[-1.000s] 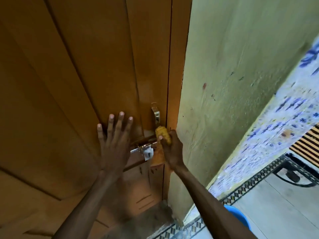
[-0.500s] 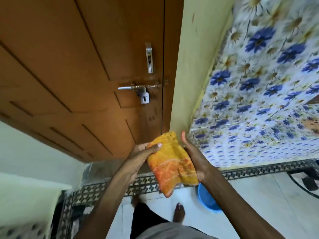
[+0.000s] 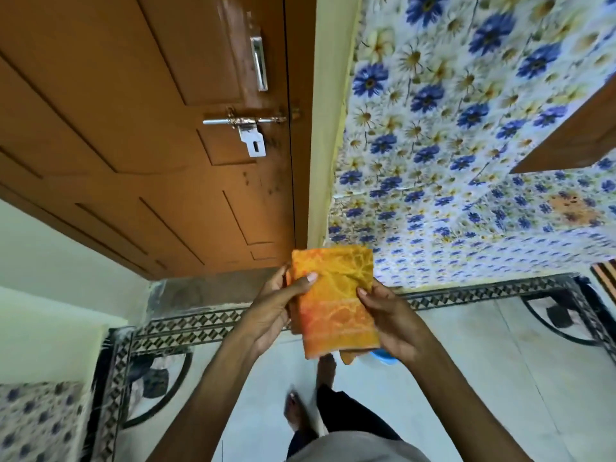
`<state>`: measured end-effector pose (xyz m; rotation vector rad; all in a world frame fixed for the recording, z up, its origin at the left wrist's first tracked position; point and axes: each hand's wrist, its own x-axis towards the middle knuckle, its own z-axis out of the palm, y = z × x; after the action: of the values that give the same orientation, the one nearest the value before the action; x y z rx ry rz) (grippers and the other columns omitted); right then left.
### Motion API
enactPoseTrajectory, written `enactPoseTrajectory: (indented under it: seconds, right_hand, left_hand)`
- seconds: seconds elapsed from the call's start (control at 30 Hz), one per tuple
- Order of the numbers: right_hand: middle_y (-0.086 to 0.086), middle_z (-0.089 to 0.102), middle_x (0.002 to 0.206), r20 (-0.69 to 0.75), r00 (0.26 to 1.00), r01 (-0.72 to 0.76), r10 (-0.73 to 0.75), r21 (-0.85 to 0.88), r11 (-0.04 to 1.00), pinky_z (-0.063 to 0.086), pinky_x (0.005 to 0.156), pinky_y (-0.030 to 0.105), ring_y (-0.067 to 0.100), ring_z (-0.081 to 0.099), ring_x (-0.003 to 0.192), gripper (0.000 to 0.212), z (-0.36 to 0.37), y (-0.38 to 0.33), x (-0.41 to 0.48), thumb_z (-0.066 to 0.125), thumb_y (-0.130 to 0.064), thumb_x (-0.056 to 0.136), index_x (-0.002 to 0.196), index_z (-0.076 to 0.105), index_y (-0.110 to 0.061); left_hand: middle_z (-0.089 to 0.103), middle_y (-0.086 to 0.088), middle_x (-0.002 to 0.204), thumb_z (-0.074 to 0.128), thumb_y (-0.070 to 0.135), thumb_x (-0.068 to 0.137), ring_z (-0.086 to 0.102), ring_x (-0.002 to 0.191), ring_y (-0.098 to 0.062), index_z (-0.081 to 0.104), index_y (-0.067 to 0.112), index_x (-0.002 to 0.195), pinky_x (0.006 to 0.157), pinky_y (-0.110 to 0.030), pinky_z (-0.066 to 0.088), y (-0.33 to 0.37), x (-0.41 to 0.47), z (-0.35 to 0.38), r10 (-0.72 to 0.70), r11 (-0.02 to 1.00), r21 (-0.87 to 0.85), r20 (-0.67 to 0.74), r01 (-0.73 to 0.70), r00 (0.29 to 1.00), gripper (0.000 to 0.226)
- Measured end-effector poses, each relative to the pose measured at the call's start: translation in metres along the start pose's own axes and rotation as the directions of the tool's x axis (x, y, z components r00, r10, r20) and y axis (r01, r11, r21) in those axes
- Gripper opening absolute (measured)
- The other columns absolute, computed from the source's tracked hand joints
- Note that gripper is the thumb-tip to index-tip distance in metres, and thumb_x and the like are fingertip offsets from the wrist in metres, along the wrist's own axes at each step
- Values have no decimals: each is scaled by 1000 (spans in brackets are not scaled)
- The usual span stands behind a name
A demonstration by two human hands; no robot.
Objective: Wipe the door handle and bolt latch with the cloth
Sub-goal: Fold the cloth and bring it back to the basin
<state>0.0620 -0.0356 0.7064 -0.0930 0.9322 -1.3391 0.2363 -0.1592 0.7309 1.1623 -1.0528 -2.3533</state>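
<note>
A folded orange-yellow cloth (image 3: 333,301) is held flat in front of me, low and away from the door. My left hand (image 3: 273,311) grips its left edge with the thumb on top. My right hand (image 3: 396,325) holds its right edge. On the brown wooden door (image 3: 133,111), a silver door handle (image 3: 259,63) stands upright near the door's right edge. Below it the silver bolt latch (image 3: 245,121) runs sideways, with a flat hasp plate hanging down. Neither hand touches the door.
A pale yellow wall strip (image 3: 330,111) borders the door on the right, then blue-flowered wall covering (image 3: 466,128). A blue bucket (image 3: 383,356) peeks out under the cloth. My feet stand on the pale tiled floor (image 3: 500,395) with a patterned border.
Both hands left the door and latch and came down. The cloth, first pressed at the latch by my right hand, is now folded flat between both hands. The view pulled back.
</note>
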Motion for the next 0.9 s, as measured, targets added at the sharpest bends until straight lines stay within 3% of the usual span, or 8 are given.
enactPoseTrajectory:
  seconds: [0.17,0.3,0.43,0.57,0.67,0.77,0.83,0.9]
  right_hand:
    - [21,58,134,-126,992,-25,23,-9,1000,48,98,54,40,56,121,51,-34,7,-18,52,-1,88,138,49,-9]
    - [16,62,131,-181,983,-46,21,-134,990,43,99,63,39,58,120,48,-59,9,-37,67,-21,88,134,55,-13]
    - [15,69,120,-296,955,-89,14,-241,966,53,92,49,34,67,108,41,-115,-7,-54,68,-12,86,126,60,-8]
    - [13,70,115,-362,932,-129,6,-317,940,59,70,38,30,70,99,41,-192,-13,-58,66,2,84,122,59,-12]
    - [14,69,116,-454,891,-183,9,-341,922,58,71,40,32,68,100,42,-264,-1,-47,61,7,86,123,59,-12]
    - [13,70,107,-512,858,-246,37,-346,906,57,72,41,30,68,91,44,-341,21,-17,60,8,79,115,62,-16]
    - [9,71,93,-544,836,-292,74,-328,898,54,68,38,27,67,79,45,-389,35,11,55,8,70,104,66,-20]
    - [5,71,82,-570,814,-340,111,-314,886,52,63,34,23,66,70,45,-446,56,51,49,13,71,94,69,-20]
  left_hand:
    - [73,-8,118,75,-2,85,71,106,-26,55,12,136,86,-39,61,-58,3,26,-22,996,81,-100,30,995,57]
    - [69,-4,124,70,5,93,69,109,-23,51,23,137,88,-37,60,-88,8,51,13,983,184,-103,6,995,52]
    - [69,1,117,65,7,97,70,99,-13,51,24,131,83,-26,60,-137,26,94,-19,959,279,-98,45,995,41]
    - [68,-2,118,76,28,75,68,102,-17,52,22,133,80,-21,58,-195,59,132,-72,937,328,-155,121,985,62]
    - [66,-2,101,72,30,65,67,79,-2,57,12,125,65,-13,54,-254,98,147,-182,925,291,-219,243,958,65]
    - [65,-3,91,69,3,85,63,59,9,55,-1,130,55,-8,48,-324,153,144,-309,914,166,-304,369,901,47]
    - [71,5,89,62,3,93,68,76,5,62,7,127,73,-13,53,-366,189,130,-350,894,138,-377,426,857,34]
    - [72,0,112,62,18,90,66,103,-15,67,25,115,98,-35,50,-414,233,112,-383,855,177,-419,488,823,26]
